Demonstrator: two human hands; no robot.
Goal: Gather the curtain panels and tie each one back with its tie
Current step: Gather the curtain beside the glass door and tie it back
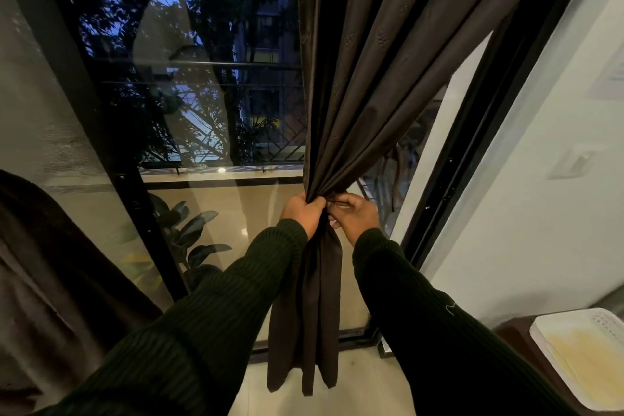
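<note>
head view: hands [329,213] around curtain [354,105]

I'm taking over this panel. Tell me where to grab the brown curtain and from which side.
Grip the brown curtain at its pinched waist, where the left hand and right hand already bunch it. Come from the front, probably wrapping your fingers round: there the folds narrow to one bundle.

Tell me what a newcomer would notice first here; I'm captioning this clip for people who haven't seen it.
The dark brown curtain right of centre, bunched into a narrow waist by two hands. The left hand is clenched around the gathered folds, and the right hand works at the same spot with its fingers. Behind, on the left, a window shows dusk-lit trees.
</note>
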